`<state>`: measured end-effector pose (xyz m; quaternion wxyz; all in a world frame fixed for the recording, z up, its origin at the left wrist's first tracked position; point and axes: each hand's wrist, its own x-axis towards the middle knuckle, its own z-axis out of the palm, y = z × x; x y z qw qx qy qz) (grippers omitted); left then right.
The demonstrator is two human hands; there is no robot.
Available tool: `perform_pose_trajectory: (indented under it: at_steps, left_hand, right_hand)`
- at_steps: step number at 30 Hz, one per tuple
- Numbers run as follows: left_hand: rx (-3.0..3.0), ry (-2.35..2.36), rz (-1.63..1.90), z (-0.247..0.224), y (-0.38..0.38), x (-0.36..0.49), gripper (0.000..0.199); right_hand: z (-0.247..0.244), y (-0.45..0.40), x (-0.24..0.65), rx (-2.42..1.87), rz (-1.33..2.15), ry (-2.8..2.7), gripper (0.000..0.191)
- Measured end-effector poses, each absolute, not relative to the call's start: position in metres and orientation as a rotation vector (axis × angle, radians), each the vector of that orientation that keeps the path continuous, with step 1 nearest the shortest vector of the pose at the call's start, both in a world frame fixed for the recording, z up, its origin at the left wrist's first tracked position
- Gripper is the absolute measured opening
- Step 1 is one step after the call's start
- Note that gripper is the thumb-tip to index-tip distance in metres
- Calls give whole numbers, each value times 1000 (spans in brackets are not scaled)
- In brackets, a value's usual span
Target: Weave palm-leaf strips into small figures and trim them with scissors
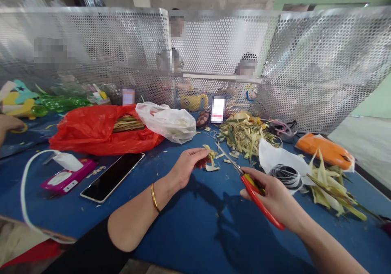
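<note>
My left hand (190, 163) is closed, thumb and fingers pinching a small yellow-green piece of folded leaf (211, 153) above the blue table (183, 233). In my right hand (269, 192) are scissors (255, 198) with red and yellow handles. Their metal blades point up and left, close to the leaf piece but seemingly apart from it. Pale leaf scraps (227, 160) lie about the blades. Behind them is a heap of dry leaf strips and trimmings (244, 133). The fingertips of my left hand are partly hidden.
On the left are a red plastic bag (88, 129) of strips, a white bag (171, 123), a dark phone (113, 177) and a pink power strip (69, 178). At right lie coiled wire (285, 176), leaves (331, 188) and an orange packet (325, 149). A perforated metal screen (214, 37) stands behind.
</note>
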<state>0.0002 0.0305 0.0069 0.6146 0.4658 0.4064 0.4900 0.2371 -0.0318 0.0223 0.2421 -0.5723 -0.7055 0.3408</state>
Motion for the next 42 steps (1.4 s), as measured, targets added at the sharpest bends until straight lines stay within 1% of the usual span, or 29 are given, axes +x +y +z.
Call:
perform_pose_trajectory:
  at_steps: [3, 9, 16, 24, 35, 42]
  left_hand:
    - [1096, 968, 1105, 5, 30, 1, 24]
    - [1157, 890, 1052, 3, 31, 0, 14]
    - [1143, 905, 1064, 4, 31, 0, 17]
    - [1211, 938, 1000, 1, 33, -2, 19]
    - [1260, 976, 943, 0, 35, -4, 18]
    - [1280, 937, 949, -4, 37, -5, 19]
  right_hand:
    - [26, -32, 236, -1541, 974, -1951, 60]
    - [31, -31, 241, -1461, 1077, -1985, 55]
    - [34, -31, 243, -1443, 1062, -2010, 56]
    - [35, -32, 241, -1421, 1043, -2019, 54]
    - [36, -35, 235, -1465, 1075, -2049, 41]
    - [33, -34, 233, -1412, 1022, -2096, 36]
